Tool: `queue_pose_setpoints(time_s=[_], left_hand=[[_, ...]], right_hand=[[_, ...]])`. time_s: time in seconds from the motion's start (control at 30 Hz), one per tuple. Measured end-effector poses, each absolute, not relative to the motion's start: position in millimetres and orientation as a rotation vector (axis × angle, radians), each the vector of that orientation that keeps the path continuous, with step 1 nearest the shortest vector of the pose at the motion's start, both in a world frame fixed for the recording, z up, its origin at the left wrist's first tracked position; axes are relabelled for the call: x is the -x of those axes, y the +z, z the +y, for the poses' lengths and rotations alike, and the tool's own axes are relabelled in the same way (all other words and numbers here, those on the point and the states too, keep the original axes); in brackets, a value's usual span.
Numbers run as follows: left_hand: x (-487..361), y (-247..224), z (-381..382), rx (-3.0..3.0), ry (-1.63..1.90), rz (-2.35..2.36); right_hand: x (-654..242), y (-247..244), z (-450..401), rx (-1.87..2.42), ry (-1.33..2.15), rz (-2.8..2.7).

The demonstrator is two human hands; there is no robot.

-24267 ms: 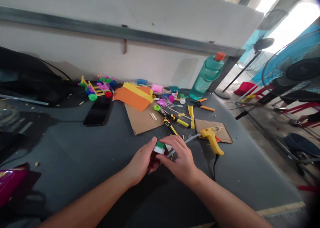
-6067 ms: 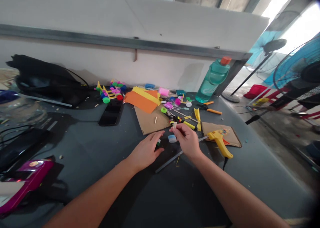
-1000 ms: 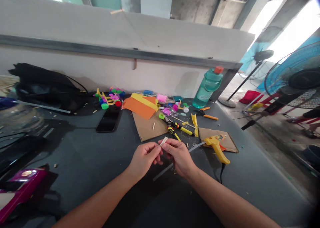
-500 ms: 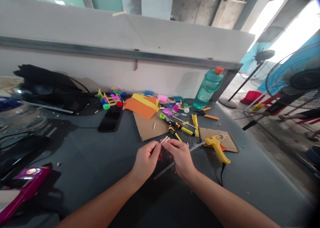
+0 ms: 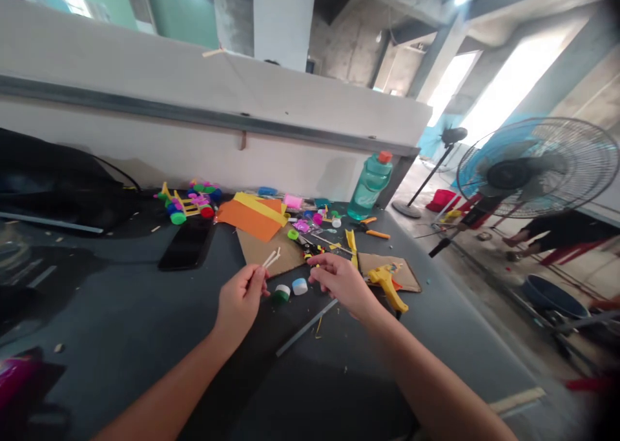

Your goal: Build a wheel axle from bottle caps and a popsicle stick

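My left hand point(image 5: 243, 300) pinches short thin wooden sticks point(image 5: 272, 258) between thumb and fingers, their pale ends pointing up and away. My right hand point(image 5: 341, 283) is apart from it, fingers loosely bent with a gap at the thumb, and nothing can be made out in it. Its fingertips are over the pliers point(image 5: 310, 248) with black and yellow handles, partly hidden by the hand; contact is unclear. Between the hands two bottle caps rest on the table, one green and white point(image 5: 281, 293), one pale blue and white point(image 5: 299, 286).
A yellow glue gun point(image 5: 389, 286) lies on cardboard at right. A clear glue stick point(image 5: 305, 329) lies in front. Behind are orange paper point(image 5: 252, 218), a teal bottle point(image 5: 370, 186) and orange-handled pliers point(image 5: 378, 234). A phone point(image 5: 186, 246) and colourful toy pieces point(image 5: 186, 205) are at left.
My hands were together at the sticks; now they are apart, with the sticks in my left hand and my right hand over the pliers. The caps have come into sight. The view has shifted right.
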State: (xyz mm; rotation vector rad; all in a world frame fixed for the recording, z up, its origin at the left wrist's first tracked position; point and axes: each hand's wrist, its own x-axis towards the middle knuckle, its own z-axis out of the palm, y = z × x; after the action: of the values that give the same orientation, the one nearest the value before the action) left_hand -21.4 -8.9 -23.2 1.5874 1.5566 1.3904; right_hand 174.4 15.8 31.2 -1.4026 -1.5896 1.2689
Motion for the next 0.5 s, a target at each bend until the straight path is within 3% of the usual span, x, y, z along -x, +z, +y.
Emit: queue_pose_setpoints(time_s=[0.17,0.3,0.4,0.5], left_hand=[[23.1,-28.0,-8.4,-1.559,1.389,1.53],[21.5,-27.9,-9.1,-1.568,1.392,1.511],[20.6,-26.6,-9.9,-1.571,1.387,1.49],[19.6,-26.3,-11.1,-1.575,1.378,1.477]], right_hand=[[-225.4,59.4,9.2,1.732,0.637,-2.108],[-276.2,48.9,5.0,2.38,-0.025,-1.942],[-301.6,20.3,5.6,2.612,0.01,-1.928],[-311.9,-7.1,7.4,2.577,0.09,-1.912]])
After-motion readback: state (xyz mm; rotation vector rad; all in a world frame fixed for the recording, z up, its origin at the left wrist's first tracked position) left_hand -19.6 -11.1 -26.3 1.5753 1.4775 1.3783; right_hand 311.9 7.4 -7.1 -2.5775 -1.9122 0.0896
